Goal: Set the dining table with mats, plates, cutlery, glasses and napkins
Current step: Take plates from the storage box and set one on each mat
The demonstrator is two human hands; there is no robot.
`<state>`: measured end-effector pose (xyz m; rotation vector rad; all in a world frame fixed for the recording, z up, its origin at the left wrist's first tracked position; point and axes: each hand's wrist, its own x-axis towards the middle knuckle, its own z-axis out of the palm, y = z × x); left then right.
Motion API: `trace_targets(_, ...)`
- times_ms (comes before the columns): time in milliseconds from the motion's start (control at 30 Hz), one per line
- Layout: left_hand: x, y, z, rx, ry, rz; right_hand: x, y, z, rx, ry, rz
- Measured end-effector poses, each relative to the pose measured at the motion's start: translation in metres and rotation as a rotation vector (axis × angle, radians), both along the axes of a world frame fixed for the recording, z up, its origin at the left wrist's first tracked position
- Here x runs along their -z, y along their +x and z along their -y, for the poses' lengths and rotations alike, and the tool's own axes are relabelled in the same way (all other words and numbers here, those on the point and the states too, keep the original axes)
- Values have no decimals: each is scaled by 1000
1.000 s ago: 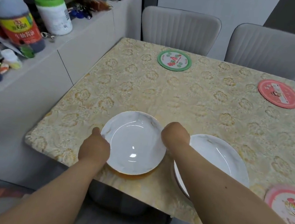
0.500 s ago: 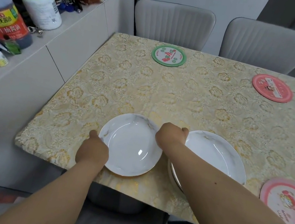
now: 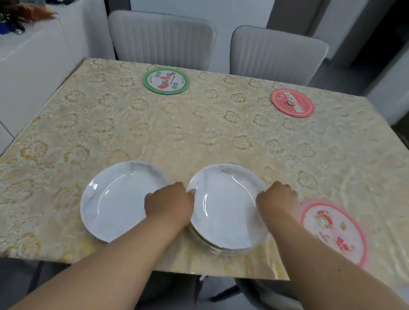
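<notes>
Both hands moved off single plate (image 3: 119, 200), left hand (image 3: 170, 203) and right hand (image 3: 276, 200) now gripping plate stack (image 3: 226, 208) rims

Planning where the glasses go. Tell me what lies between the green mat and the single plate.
In the head view, only bare patterned tablecloth lies between the green mat and the single plate.

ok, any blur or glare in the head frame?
Head view: motion blur smears the near pink mat and the frame's right edge; glare streaks on the shiny tablecloth and plate stack; wide-angle lens bows the table edges.
</notes>
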<state>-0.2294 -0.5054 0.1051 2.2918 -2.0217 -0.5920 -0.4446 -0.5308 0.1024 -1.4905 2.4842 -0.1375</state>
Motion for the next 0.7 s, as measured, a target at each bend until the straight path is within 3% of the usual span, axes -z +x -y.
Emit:
trace_targets(100,7,-9,-3,-7,33,33,12,-11,-12,-22,77,32)
trace_targets(333,13,-13,0,-67,100,51,17,-20,-13,8,7,140)
trace_targets(533,-6,-37,4,-93,-89,-65,0,-57,-7,67,-67,288)
trace_targets(700,-25,-110,8,-9,-146,-208,-19,-133,-7,189,-174,389)
